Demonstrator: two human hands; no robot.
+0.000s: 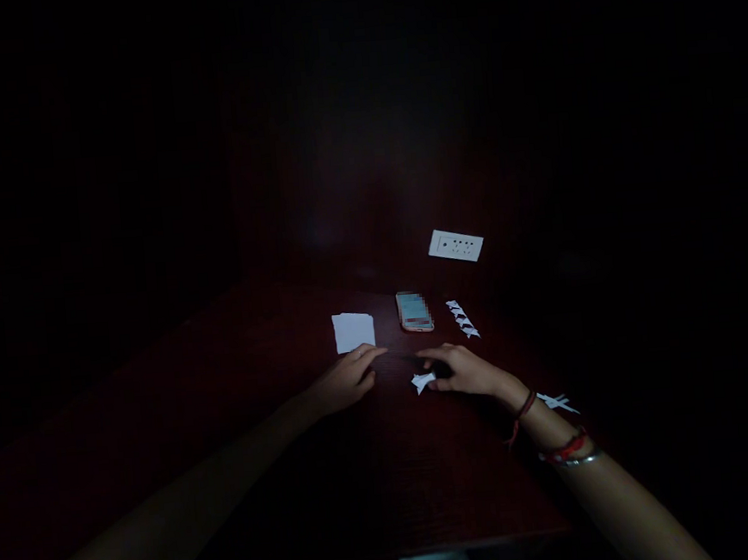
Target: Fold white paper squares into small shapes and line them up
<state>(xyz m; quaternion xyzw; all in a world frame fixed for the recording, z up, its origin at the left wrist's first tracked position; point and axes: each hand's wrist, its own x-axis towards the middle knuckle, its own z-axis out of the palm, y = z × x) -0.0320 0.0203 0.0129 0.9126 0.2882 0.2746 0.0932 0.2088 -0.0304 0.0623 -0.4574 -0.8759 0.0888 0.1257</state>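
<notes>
On a dark wooden table (240, 385), my left hand (346, 379) rests with fingers stretched toward a small white square of paper (353, 331), its fingertips at the paper's near edge. My right hand (465, 369) lies just right of it, fingers curled over a small folded white paper piece (423, 382) and pinching it against the table. Red thread and metal bangles circle my right wrist (565, 450).
A phone (414, 311) lies face up beyond the hands. A row of small folded paper shapes (463, 319) sits to its right, more paper bits (557, 402) by my right forearm. A white socket plate (455, 245) is on the wall. The surroundings are very dark.
</notes>
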